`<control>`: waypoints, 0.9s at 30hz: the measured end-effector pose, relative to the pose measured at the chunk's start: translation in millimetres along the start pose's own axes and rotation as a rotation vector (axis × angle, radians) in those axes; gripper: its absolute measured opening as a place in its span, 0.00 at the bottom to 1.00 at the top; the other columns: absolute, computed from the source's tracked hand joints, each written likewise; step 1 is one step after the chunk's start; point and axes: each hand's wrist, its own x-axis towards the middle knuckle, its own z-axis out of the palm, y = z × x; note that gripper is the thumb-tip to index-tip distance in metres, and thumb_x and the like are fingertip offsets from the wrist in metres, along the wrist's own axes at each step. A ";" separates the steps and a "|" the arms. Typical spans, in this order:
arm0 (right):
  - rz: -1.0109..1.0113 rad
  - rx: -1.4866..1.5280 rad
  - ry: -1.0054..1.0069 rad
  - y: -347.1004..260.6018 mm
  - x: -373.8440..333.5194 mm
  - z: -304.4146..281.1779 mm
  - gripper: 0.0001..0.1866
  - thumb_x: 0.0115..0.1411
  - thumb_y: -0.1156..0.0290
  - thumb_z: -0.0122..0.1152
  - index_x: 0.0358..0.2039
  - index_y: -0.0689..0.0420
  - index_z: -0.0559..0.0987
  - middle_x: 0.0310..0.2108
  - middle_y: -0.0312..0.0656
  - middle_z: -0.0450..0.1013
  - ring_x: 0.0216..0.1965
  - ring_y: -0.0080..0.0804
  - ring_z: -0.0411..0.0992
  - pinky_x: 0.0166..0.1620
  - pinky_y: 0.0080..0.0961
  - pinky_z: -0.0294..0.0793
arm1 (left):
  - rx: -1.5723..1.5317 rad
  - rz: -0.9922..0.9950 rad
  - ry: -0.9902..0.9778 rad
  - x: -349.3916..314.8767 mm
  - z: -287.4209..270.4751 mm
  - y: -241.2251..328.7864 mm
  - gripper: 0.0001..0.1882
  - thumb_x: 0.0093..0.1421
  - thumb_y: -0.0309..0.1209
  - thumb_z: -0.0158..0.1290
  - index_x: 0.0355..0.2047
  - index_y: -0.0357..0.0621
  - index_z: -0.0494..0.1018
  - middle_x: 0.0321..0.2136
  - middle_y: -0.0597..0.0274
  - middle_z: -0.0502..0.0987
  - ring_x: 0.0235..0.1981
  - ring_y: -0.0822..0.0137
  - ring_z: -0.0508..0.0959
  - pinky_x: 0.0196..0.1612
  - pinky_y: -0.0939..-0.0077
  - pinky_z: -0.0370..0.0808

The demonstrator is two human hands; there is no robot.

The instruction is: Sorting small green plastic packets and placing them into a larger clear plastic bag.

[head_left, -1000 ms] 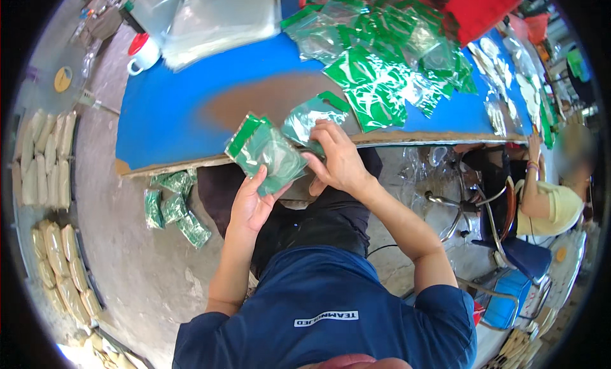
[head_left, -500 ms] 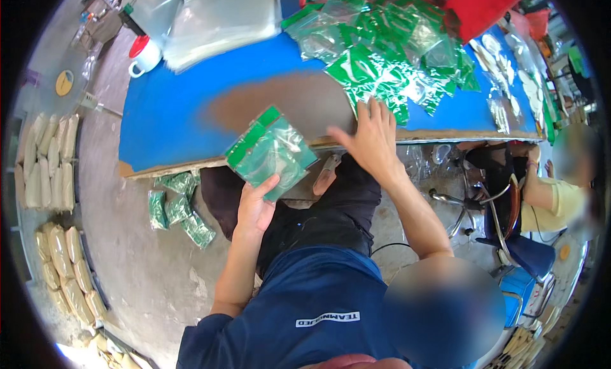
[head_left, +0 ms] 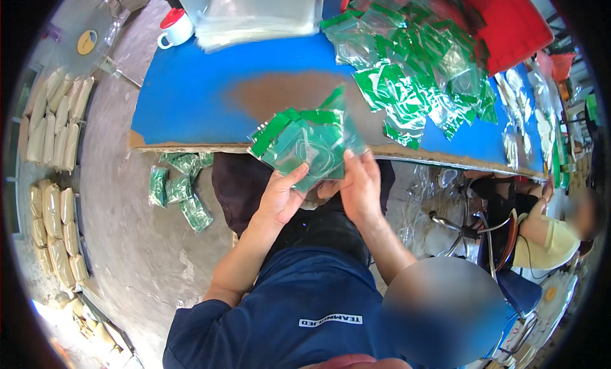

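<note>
Fanned green-topped plastic bags (head_left: 316,143) between hands, just beyond fingertips; long axis unclear, overlapped. Left hand (head_left: 280,197) grips near edge; right hand (head_left: 363,185) pinches another bag (head_left: 354,138) at fan's right side. Bag pile (head_left: 407,89) on desk (head_left: 191,98) beyond hands, rightward; right hand nearer. Versus half second earlier: right hand, then spread at pile edge, now beside left; fan fuller.

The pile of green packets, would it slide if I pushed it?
Probably: the pile of green packets looks shiny, so it's perhaps slippery. Its packets lie loosely overlapped, so some might slide apart. They seem thin, so likely light.
</note>
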 end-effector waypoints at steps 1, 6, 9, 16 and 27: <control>0.107 0.034 -0.036 2.8 -7.6 -1.1 0.07 0.69 0.73 0.51 0.46 0.58 0.70 0.42 0.36 0.73 0.45 0.21 0.69 0.49 0.21 0.68 | 0.085 0.084 0.023 -0.8 1.4 0.4 0.25 0.62 0.21 0.55 0.59 0.40 0.64 0.53 0.58 0.73 0.56 0.62 0.73 0.60 0.62 0.70; -0.125 -0.463 -0.140 -26.7 2.4 -14.8 0.13 0.66 0.67 0.58 0.44 0.62 0.71 0.39 0.41 0.72 0.34 0.20 0.71 0.18 0.14 0.69 | 0.855 0.403 0.027 -3.8 -21.6 16.6 0.15 0.58 0.21 0.60 0.46 0.37 0.76 0.41 0.59 0.81 0.42 0.66 0.79 0.48 0.72 0.73; -0.648 -0.985 -0.231 -54.5 21.8 -9.1 0.19 0.55 0.75 0.68 0.47 0.60 0.74 0.46 0.44 0.71 0.45 0.34 0.72 0.44 0.33 0.77 | 1.370 0.498 -0.120 -16.0 -22.1 40.5 0.14 0.56 0.21 0.60 0.44 0.37 0.77 0.36 0.57 0.82 0.38 0.70 0.79 0.43 0.73 0.74; -0.833 -1.297 -0.557 -88.3 20.4 0.5 0.15 0.50 0.73 0.72 0.39 0.57 0.81 0.54 0.45 0.70 0.55 0.48 0.67 0.54 0.39 0.70 | 1.417 0.479 -0.137 -20.3 -5.4 50.7 0.11 0.58 0.20 0.59 0.41 0.37 0.75 0.30 0.58 0.82 0.31 0.71 0.80 0.37 0.77 0.74; -0.537 -1.321 -0.802 -65.3 42.1 -3.3 0.09 0.59 0.73 0.63 0.38 0.63 0.79 0.46 0.51 0.75 0.43 0.45 0.77 0.46 0.36 0.76 | 1.468 0.345 -0.168 -22.4 7.6 42.4 0.21 0.57 0.22 0.60 0.51 0.39 0.70 0.39 0.57 0.81 0.39 0.68 0.80 0.48 0.72 0.74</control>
